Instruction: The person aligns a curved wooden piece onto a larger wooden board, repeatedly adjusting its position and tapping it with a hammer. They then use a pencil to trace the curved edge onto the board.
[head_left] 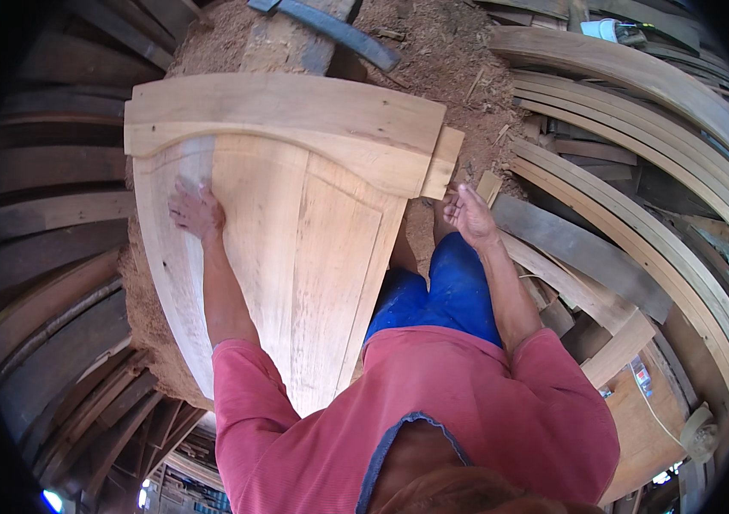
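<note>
A large light wooden door panel [253, 231] lies in front of me, made of several boards with a raised field. Across its far end sits a thick rail [287, 103] with an arched inner edge. A narrower tongue of wood [444, 163] sticks out past the rail's right end. My left hand [199, 208] rests flat on the left part of the panel, fingers a little apart. Just off the tongue is my right hand [473, 216], its fingers curled in together; whatever they may hold is too small to make out.
Sawdust [433, 51] covers the ground. Beyond the rail, a dark bar [339, 34] lies by a rough wooden block [283, 47]. Long boards [638, 171] are stacked on the right, and dark planks [56, 171] line the left. A white container [600, 31] stands far right.
</note>
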`<state>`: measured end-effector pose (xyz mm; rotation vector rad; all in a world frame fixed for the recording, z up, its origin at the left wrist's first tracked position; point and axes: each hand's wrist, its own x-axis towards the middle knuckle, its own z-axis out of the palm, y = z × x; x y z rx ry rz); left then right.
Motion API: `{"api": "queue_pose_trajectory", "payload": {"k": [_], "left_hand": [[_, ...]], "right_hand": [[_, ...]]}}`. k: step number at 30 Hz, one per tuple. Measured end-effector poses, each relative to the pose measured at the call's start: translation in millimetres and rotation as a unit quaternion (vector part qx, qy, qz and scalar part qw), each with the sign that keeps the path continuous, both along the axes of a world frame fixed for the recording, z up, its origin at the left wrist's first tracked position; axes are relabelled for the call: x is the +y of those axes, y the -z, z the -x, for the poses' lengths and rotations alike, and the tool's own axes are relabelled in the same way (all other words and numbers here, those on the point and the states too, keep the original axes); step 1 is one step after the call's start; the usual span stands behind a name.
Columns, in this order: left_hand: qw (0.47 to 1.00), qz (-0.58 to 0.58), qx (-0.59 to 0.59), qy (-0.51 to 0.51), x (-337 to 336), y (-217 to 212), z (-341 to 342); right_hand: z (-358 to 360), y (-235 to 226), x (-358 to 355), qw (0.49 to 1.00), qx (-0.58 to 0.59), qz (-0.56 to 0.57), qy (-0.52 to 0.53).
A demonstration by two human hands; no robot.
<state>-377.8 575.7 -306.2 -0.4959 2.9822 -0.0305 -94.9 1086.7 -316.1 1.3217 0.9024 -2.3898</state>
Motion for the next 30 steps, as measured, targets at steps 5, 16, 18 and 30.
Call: {"api": "queue_pose_trajectory", "payload": {"k": [5,16,18,30], "left_hand": [[0.999,0.030,0.014,0.006,-15.1,20.7,-0.3],[0.994,0.052,0.000,0.095,-57.7,26.7,-1.9],[0.997,0.044,-0.049,0.035,-33.6,33.7,9.5],[0.996,0.047,-0.013,-0.079,-9.5,28.2,-0.4]], "right_hand": [[-18.4,27.2,6.6,0.972,-0.102,-0.154,-0.146],[-62.1,71.8,68.7,0.900,-0.128,-0.288,-0.300],[-46.9,61.7,87.8,0.886,-0.153,-0.308,-0.312],[59.5,87.4,149.2,0.848,-0.100,-0.429,-0.296]]}}
